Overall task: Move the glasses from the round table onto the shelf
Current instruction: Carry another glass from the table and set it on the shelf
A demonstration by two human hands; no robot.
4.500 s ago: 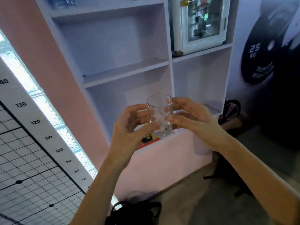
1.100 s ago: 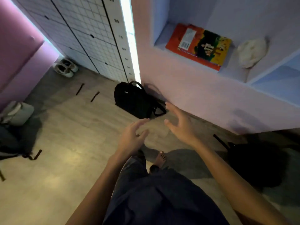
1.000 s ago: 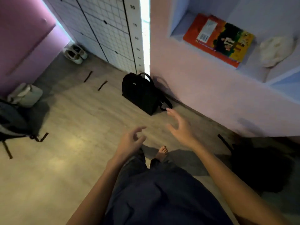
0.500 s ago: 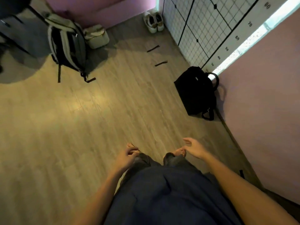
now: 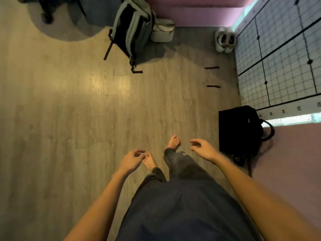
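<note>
No glass, round table top or shelf is in view. I look straight down at a wooden floor. My left hand hangs in front of me with loosely curled fingers and holds nothing. My right hand is held out a little further right, fingers apart, also empty. Both hands are above my bare feet and dark trousers.
A black bag lies on the floor close to my right, against a pink wall. A grey-green backpack and a pale pouch stand ahead. White shoes sit by the grid wall. A dark round shadow and legs are at the top left.
Earlier both hands held a glass up at the shelf. Now they are empty. The view has swung left, away from the shelf and down to the floor, and I have stepped forward.
</note>
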